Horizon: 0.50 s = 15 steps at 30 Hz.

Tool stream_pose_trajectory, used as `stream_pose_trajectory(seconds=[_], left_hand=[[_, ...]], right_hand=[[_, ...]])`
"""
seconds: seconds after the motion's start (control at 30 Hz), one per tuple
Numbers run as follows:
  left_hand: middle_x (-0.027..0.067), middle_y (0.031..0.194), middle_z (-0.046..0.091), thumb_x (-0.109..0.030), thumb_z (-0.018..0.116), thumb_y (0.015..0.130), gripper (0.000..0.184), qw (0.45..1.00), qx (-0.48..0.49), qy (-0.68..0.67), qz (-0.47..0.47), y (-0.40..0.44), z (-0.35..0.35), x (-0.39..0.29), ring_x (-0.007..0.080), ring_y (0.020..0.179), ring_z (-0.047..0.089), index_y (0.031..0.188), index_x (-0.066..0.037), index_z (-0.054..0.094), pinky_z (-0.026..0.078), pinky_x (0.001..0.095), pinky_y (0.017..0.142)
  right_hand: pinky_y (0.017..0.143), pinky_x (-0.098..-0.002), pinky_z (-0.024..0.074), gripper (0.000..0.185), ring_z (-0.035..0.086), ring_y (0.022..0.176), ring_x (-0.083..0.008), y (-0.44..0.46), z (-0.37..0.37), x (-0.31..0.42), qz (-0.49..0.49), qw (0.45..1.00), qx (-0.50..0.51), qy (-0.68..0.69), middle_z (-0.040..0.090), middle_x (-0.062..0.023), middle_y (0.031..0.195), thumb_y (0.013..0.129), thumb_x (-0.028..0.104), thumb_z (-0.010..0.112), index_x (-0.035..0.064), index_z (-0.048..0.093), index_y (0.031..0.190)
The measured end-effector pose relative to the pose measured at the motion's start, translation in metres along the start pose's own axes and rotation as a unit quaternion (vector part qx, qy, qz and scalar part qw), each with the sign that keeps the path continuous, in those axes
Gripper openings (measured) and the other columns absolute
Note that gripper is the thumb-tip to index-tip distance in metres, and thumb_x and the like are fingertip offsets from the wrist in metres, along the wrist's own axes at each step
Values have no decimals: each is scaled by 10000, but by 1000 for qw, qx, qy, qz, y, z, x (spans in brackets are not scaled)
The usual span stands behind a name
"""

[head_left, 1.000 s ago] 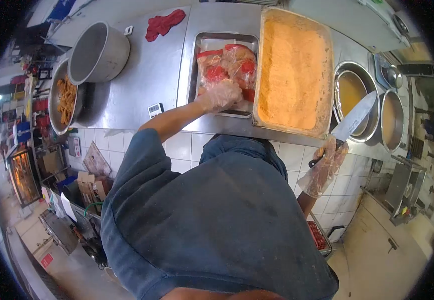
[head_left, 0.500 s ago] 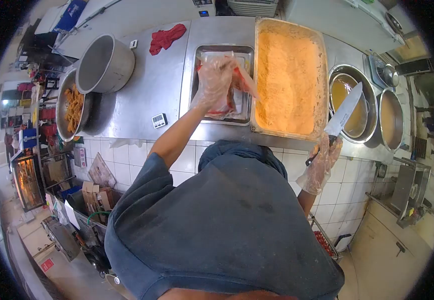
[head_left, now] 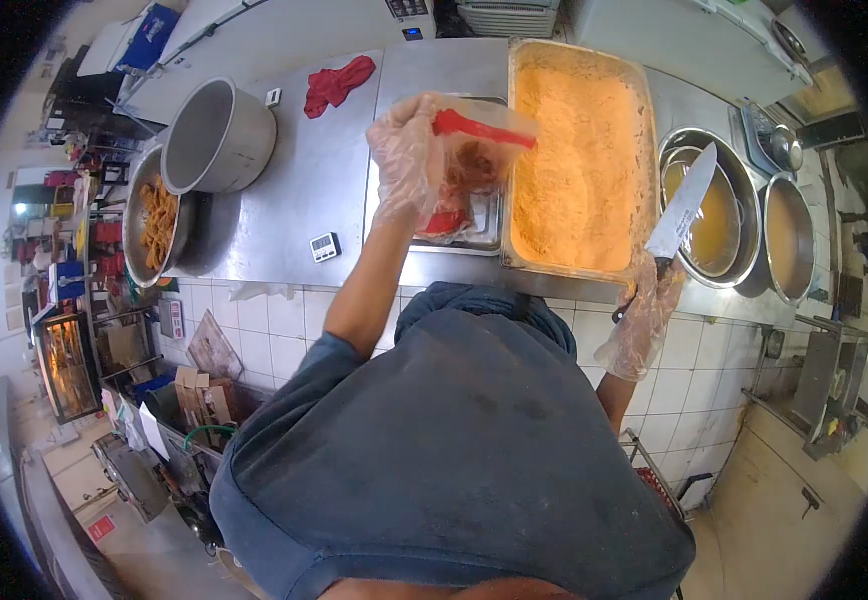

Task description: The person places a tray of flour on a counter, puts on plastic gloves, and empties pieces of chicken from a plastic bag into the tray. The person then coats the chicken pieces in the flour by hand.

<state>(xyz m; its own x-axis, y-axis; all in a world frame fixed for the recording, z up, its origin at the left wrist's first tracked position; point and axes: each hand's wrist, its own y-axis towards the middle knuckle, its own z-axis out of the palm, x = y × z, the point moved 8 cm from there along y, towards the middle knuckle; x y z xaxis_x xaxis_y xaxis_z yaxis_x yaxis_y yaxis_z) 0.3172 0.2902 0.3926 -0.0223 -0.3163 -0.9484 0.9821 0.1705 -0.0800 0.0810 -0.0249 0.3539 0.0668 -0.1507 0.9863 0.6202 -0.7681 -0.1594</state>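
Observation:
My left hand (head_left: 401, 160), in a clear plastic glove, grips the upper edge of a clear plastic bag (head_left: 482, 128) with red bands. The bag is raised over a shallow metal tray (head_left: 489, 248), and reddish-brown pieces, perhaps meat, show through it. To the right, my gloved right hand (head_left: 647, 318) is closed around the black handle of a kitchen knife (head_left: 684, 205). Its blade points up and away, above the rim of a metal bowl of yellowish liquid. Between the two hands lies a deep pan (head_left: 644, 130) filled with orange powder.
At the left, a big metal pot (head_left: 219, 140) leans over a bowl (head_left: 139, 270) of fried pieces (head_left: 158, 222). A red cloth (head_left: 339, 85) and a white timer (head_left: 325, 247) lie on the steel table (head_left: 314, 170). Metal bowls of liquid (head_left: 784, 240) stand at the right.
My left hand has lifted the bag out of the tray and moved slightly left, so the bag's contents now show. My right hand holds the knife almost unmoved.

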Motion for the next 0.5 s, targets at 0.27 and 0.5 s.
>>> stream_pose_trajectory(seconds=[0.27, 0.5], left_hand=[[78, 907, 714, -57, 690, 944, 107, 984, 2, -170, -59, 22, 14, 49, 135, 817, 660, 989, 39, 707, 545, 265, 727], [47, 866, 689, -291, 644, 998, 283, 998, 4, 42, -41, -16, -7, 18, 118, 711, 606, 1011, -19, 723, 505, 268, 647]], right_hand=[[417, -215, 349, 469, 437, 535, -57, 13, 18, 3, -33, 997, 66, -13, 579, -50, 971, 977, 182, 661, 14, 469, 1369], [422, -210, 366, 508, 470, 557, -59, 21, 25, -3, -2, 999, 52, -6, 605, -68, 1049, 967, 184, 675, 21, 460, 1398]])
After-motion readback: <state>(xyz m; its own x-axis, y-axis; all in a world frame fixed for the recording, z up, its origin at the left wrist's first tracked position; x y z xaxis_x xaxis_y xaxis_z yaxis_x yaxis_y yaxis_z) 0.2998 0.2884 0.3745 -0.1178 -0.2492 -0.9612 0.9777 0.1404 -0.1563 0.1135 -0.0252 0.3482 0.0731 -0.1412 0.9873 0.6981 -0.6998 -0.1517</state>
